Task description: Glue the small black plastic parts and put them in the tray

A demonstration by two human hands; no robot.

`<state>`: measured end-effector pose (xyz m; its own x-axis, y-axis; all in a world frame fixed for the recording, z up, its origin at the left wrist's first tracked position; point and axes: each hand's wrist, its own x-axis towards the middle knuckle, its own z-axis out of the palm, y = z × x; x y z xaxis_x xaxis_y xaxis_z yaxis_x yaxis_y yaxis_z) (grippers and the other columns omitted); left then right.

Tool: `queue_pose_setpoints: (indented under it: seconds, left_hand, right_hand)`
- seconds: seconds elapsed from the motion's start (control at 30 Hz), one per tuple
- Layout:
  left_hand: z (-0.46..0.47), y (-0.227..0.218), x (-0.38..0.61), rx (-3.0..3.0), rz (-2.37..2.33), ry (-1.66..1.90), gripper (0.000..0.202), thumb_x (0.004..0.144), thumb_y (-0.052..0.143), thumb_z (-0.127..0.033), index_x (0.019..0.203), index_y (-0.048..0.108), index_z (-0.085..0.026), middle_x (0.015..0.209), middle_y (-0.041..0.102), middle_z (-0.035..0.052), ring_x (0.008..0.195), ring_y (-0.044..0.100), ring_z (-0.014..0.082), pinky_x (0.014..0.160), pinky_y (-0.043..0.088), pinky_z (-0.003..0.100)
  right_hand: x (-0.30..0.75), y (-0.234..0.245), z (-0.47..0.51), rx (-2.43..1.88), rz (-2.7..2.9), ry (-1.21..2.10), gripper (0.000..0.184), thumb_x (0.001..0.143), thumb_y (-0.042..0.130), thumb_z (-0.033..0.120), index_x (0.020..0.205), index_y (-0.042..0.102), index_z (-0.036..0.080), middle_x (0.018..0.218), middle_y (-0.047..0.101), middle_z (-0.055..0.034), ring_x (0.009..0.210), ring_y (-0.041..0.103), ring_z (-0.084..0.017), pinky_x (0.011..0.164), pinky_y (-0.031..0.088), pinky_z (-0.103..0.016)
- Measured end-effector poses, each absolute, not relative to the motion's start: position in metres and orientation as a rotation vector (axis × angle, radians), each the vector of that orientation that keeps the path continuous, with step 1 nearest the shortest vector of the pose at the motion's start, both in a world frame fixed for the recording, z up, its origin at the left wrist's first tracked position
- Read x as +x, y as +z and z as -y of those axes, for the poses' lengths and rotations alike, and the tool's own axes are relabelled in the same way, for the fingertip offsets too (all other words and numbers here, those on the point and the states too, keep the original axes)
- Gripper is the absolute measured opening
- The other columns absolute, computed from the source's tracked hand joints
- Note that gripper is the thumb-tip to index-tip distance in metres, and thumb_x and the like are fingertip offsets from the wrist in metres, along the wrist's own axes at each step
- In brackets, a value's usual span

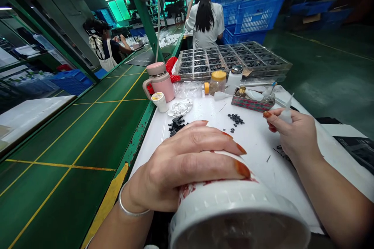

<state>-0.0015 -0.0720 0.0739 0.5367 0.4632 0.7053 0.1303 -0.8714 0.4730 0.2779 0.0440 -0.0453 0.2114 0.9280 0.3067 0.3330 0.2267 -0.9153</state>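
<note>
My left hand is closed over the side of a white tub with red print. The tub is tilted, with a round ribbed end towards me; whether that end is its mouth or base I cannot tell. To the right, my right hand pinches a small translucent squeeze bottle, its thin nozzle pointing up. Beyond my left hand lie black strips, partly hidden by it. Small round black parts are scattered mid-table. Thin black pieces lie beside my right hand.
A white table bears a pink mug, a white cup, a yellow-lidded jar, a white bottle and a patterned box. Behind stands a divided parts tray. A green conveyor runs left. Two people sit further off.
</note>
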Motion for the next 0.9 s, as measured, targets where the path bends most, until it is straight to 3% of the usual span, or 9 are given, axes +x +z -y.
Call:
queue_pose_setpoints:
  seconds: [0.27, 0.9]
  left_hand:
    - [0.071, 0.075, -0.006, 2.425, -0.539, 1.243, 0.017, 0.089, 0.052, -0.027, 0.100, 0.061, -0.019, 0.106, 0.068, 0.0062, 0.100, 0.064, 0.0229, 0.099, 0.044, 0.044]
    - [0.079, 0.072, 0.000, 2.353, -0.572, 1.266, 0.018, 0.087, 0.056, -0.023, 0.104, 0.059, -0.018, 0.105, 0.068, 0.0106, 0.103, 0.062, 0.0224, 0.101, 0.042, 0.042]
  right_hand:
    - [0.275, -0.043, -0.044, -1.295, 1.303, 0.688, 0.027, 0.070, 0.074, 0.041, 0.071, 0.065, 0.016, 0.054, 0.050, 0.0022, 0.048, 0.042, -0.009, 0.046, 0.032, -0.024]
    - [0.276, -0.042, -0.044, -1.315, 1.331, 0.678, 0.025, 0.071, 0.074, 0.041, 0.071, 0.065, 0.017, 0.054, 0.050, 0.0025, 0.049, 0.043, -0.010, 0.048, 0.032, -0.025]
